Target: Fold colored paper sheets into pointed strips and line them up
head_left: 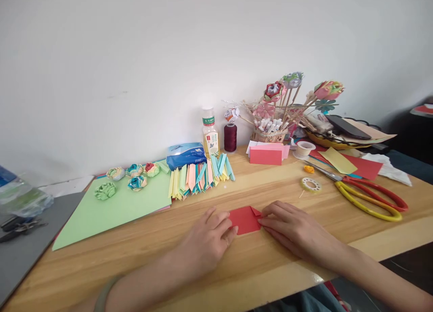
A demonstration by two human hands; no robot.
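A small sheet of red paper (pixel 244 222) lies flat on the wooden table in front of me. Its upper right corner is folded over into a small triangle. My left hand (pixel 214 233) has its curled fingers and thumb on the paper's left edge. At the right end, my right hand (pixel 291 226) holds the edge by the folded corner, fingers together and thumb against the paper. Part of both edges is hidden under the fingers.
Folded paper strips (pixel 199 176) stand in a row behind the left hand, near green sheets (pixel 122 213) bearing paper flowers. Large scissors (pixel 368 192), a tape roll (pixel 311 184) and red slips (pixel 265 156) lie to the right. A bottle (pixel 211 134) and thread spool (pixel 230 137) stand by the wall.
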